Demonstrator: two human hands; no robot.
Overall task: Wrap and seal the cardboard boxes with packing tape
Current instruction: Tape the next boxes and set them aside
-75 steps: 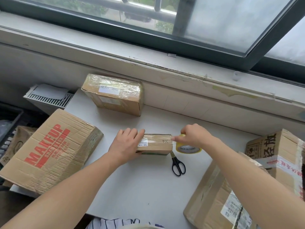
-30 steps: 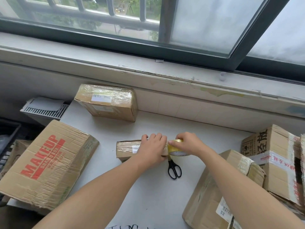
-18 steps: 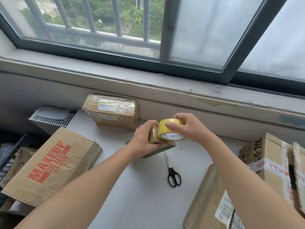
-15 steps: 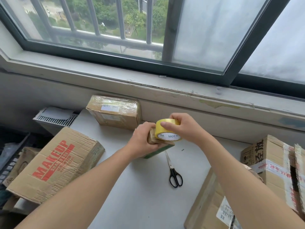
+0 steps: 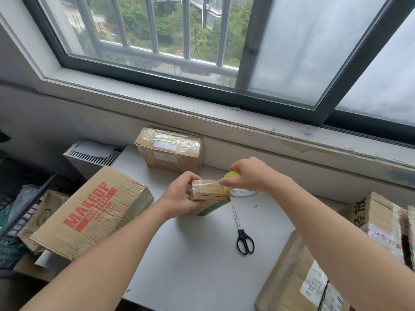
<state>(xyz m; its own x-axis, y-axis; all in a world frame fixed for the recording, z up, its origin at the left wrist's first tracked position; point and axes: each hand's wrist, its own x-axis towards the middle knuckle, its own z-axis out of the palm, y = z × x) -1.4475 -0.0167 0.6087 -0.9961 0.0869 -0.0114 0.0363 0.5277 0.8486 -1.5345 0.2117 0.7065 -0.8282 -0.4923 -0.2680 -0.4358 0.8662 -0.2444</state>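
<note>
Two hands work over the white table point(image 5: 190, 261). The left hand point(image 5: 179, 195) grips one small cardboard box point(image 5: 207, 190), fingers curled round its left end, holding it tilted over the table's rear middle; I cannot tell whether its lower corner touches the top. The right hand point(image 5: 248, 175) curls its fingers round one yellow packing tape roll point(image 5: 243, 192), which sits against the box's right end, thumb tip at that edge. One pair of black-handled scissors point(image 5: 243, 234) lies closed on the table, near but apart from the box. Four other boxes show plainly: one tape-wrapped box point(image 5: 170, 149) at the back, one MAKEUP carton point(image 5: 89, 214) on the left, and two labelled cartons on the right, the nearer point(image 5: 301, 279) and the farther point(image 5: 377, 223).
</note>
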